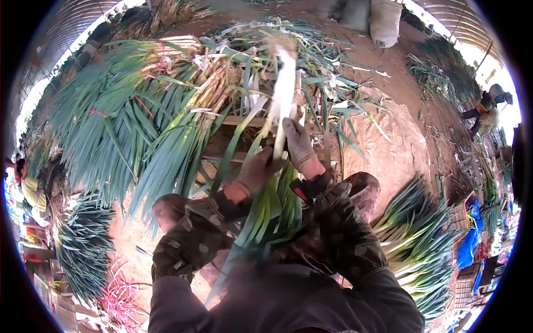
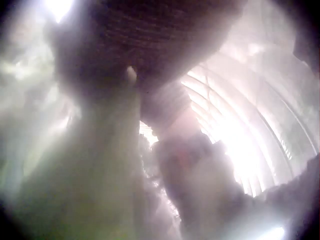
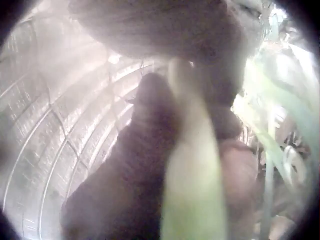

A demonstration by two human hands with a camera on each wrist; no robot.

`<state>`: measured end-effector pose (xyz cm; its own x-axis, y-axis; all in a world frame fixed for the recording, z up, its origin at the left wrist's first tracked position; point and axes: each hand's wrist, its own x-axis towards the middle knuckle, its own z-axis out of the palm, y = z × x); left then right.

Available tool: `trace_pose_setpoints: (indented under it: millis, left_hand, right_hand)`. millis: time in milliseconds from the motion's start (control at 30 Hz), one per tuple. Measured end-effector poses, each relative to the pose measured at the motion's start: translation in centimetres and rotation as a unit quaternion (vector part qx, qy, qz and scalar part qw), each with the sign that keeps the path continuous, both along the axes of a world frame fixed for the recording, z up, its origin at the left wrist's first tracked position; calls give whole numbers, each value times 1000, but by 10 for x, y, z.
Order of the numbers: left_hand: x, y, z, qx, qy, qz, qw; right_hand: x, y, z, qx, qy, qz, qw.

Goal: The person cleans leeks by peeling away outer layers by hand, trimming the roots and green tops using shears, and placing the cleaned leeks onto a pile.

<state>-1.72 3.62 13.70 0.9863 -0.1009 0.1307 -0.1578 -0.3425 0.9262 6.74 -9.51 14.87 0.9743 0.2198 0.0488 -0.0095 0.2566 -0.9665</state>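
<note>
A leek [image 1: 285, 83] with a white stem stands roots away from the body, its green leaves trailing back between the forearms. My gloved left hand [image 1: 254, 173] grips it low, where white turns green. Just above and to the right, my gloved right hand [image 1: 298, 145] holds the white stem between thumb and fingers. In the right wrist view the pale green stalk [image 3: 195, 165] runs up to the gloved right hand [image 3: 165, 30], blurred. The left wrist view shows the blurred stalk [image 2: 100, 165] under the dark left glove [image 2: 145, 40].
Bundled leeks [image 1: 111, 116] tied with red bands lie left, and loose leaves and peelings [image 1: 327, 66] beyond the hands. More leeks [image 1: 416, 238] lie at the lower right, another pile [image 1: 83, 250] at the lower left. A sack [image 1: 385, 22] stands at the back; a person [image 1: 488, 108] is far right.
</note>
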Motion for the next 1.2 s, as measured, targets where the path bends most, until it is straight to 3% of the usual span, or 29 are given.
trace_pose_setpoints:
  millis: [67, 100, 167, 200, 233, 300, 400, 433, 533, 567, 633, 667, 700, 733, 800, 833, 933, 1000, 1033, 1100, 1167, 1200]
  left_hand:
    - [11, 17, 4, 175, -48, -28, 983]
    - [22, 23, 15, 198, -164, 66, 964]
    - [59, 36, 47, 173, -217, 164, 947]
    - [76, 39, 72, 219, -166, 197, 941]
    - [92, 36, 90, 230, -199, 217, 928]
    - [120, 29, 121, 250, -272, 223, 902]
    - [159, 24, 138, 301, -214, 137, 919]
    - [168, 25, 136, 375, -269, 161, 873]
    - [189, 31, 126, 365, -361, 116, 850]
    - [199, 35, 126, 391, -329, 136, 849]
    - [185, 45, 154, 515, -294, 199, 780]
    - [206, 75, 150, 348, -275, 272, 854]
    - [232, 114, 144, 165, -247, 333, 895]
    - [223, 133, 165, 205, -149, 363, 896]
    - [209, 140, 168, 150, 62, 208, 965]
    - [198, 127, 163, 94, 62, 124, 986]
    - [140, 73, 141, -46, 96, -67, 992]
    - [130, 55, 123, -110, 112, -155, 975]
    - [135, 50, 107, -193, 152, -196, 949]
    - [142, 45, 100, -219, 162, -210, 939]
    - [152, 52, 117, -29, 125, -157, 979]
    - [151, 43, 128, -71, 85, -44, 993]
  right_hand:
    - [-4, 5, 15, 68, 118, -39, 990]
    - [1, 6, 10, 93, 84, -32, 992]
    - [-5, 7, 6, 55, 73, -34, 995]
    - [-13, 11, 10, 34, 70, -28, 997]
    - [-18, 16, 16, -4, 45, -39, 998]
    - [-20, 22, 12, -31, 26, -48, 998]
    - [-22, 28, 10, -25, 35, -50, 998]
    - [-23, 29, 10, -16, 45, -50, 998]
    - [-18, 24, 2, -1, 46, -45, 998]
    - [-15, 20, 3, -8, 39, -39, 998]
    - [-16, 11, 13, 0, 50, -15, 999]
    - [-24, 6, 16, 12, 61, -12, 998]
    - [-34, -1, 17, 23, 70, -10, 997]
    - [-40, -6, 18, 32, 76, -7, 997]
    - [-39, -15, 13, 75, 98, -1, 992]
    - [-36, -16, 13, 85, 101, 2, 991]
    - [-30, -14, 10, 128, 116, 56, 983]
    - [-32, -13, 13, 143, 129, 84, 978]
    - [-34, -14, 13, 137, 138, 95, 976]
    - [-36, -18, 14, 143, 141, 111, 973]
    - [-34, -20, 14, 150, 142, 124, 971]
    - [-36, -21, 15, 144, 139, 128, 971]
